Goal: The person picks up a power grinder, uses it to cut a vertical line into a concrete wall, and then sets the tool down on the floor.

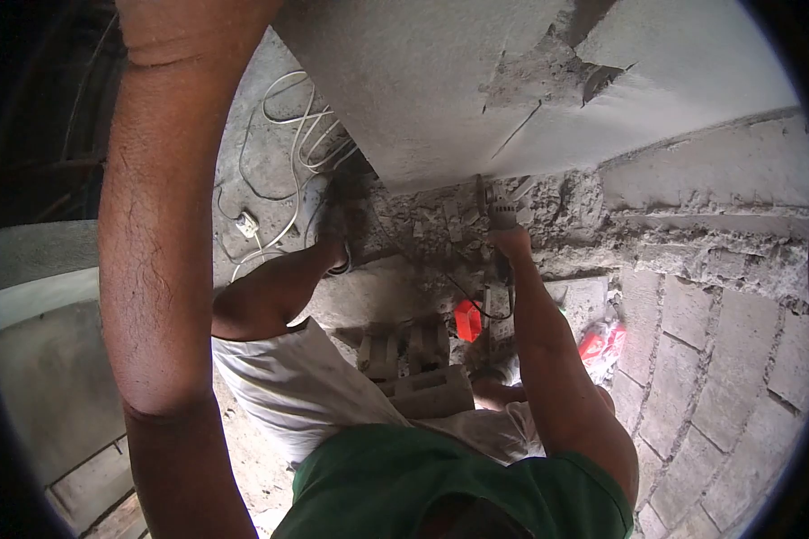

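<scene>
My right hand (511, 241) is closed around the body of a grey, corded power tool (503, 214). Its vented end lies against the rubble along the foot of the grey plastered wall (422, 99); I cannot make out the exact kind of tool or its tip. A dark cable (473, 304) loops near my right forearm. On the left, my left arm (162, 234) is raised, and the hand is cut off by the top edge. Broken plaster and mortar chunks (449, 220) lie around the tool.
Concrete blocks (427, 393) sit beneath me. Beside my right arm are a red plastic piece (467, 321) and a red item in clear plastic (602, 341). A pale extension cord (298, 153) and its white socket (247, 225) lie near my left shoe (316, 205). Blockwork (701, 359) stands at right.
</scene>
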{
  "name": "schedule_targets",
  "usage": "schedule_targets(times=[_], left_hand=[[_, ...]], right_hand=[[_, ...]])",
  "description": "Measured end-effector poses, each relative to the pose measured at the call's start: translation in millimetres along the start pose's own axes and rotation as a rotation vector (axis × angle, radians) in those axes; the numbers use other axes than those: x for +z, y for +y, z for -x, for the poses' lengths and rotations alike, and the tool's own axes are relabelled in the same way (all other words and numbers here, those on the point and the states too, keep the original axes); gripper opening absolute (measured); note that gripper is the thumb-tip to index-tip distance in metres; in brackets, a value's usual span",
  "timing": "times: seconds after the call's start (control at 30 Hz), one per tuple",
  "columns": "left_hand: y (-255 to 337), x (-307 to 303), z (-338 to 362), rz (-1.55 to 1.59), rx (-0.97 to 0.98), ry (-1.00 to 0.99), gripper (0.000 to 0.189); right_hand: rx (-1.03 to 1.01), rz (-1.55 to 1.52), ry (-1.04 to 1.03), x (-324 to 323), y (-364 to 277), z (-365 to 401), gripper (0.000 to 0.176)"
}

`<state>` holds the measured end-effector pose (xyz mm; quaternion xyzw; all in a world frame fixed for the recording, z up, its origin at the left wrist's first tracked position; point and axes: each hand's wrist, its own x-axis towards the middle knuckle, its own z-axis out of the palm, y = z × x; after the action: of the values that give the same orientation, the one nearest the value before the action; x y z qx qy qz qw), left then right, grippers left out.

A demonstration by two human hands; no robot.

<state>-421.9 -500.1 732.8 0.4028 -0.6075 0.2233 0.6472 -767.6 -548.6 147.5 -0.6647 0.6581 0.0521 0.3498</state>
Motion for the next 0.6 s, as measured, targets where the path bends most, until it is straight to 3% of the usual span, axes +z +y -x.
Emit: schedule_targets(times=[0.07, 0.17, 0.6], left_hand=[[-0.4, 0.4, 0.0, 0.001, 0.001, 0.003, 0.081], [-0.4, 0.3, 0.5, 0.0, -0.001, 0.007, 0.08], [2.2, 1.2, 1.1, 0.005, -0.002, 0.014, 0.08]], right_hand=[[-0.105, -0.015, 0.028, 41.0, 45.0, -39.1, 0.053], [0.05, -0.047, 0.043, 3.7, 3.5, -5.3, 0.053], [0.096, -0.19, 0.04, -0.9, -6.5, 3.8, 0.056]])
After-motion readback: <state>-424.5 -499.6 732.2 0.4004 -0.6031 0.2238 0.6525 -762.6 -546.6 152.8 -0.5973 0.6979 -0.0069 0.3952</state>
